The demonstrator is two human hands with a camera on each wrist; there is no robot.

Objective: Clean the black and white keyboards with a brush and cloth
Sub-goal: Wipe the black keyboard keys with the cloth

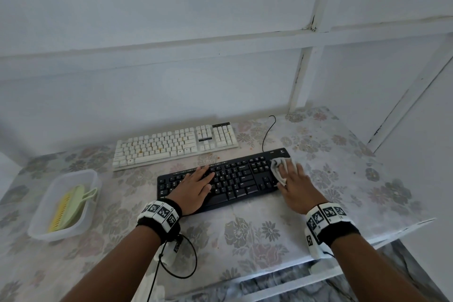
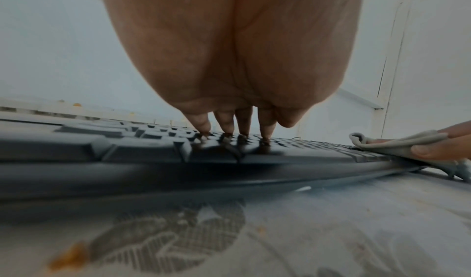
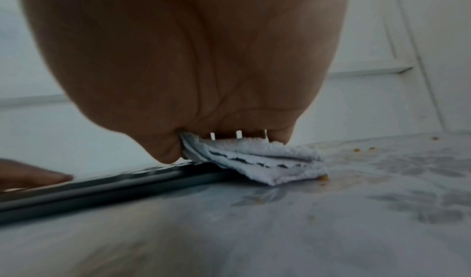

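The black keyboard (image 1: 235,179) lies at the middle of the flowered table, with the white keyboard (image 1: 176,144) behind it, speckled with orange crumbs. My left hand (image 1: 203,178) lies flat on the black keyboard's left half, its straight fingertips (image 2: 265,134) on the keys (image 2: 127,150). My right hand (image 1: 290,171) presses a folded grey cloth (image 1: 278,169) onto the keyboard's right end, over the number pad. In the right wrist view the cloth (image 3: 267,160) sticks out under the flat fingers and hangs over the keyboard's edge (image 3: 127,182). A green-and-yellow brush (image 1: 68,206) lies in a tub.
The clear plastic tub (image 1: 36,230) sits at the table's left front. The black keyboard's cable (image 1: 266,135) runs back towards the wall. Orange crumbs (image 3: 356,150) dot the tablecloth right of the keyboard. The table's front edge (image 1: 343,240) is near my right wrist.
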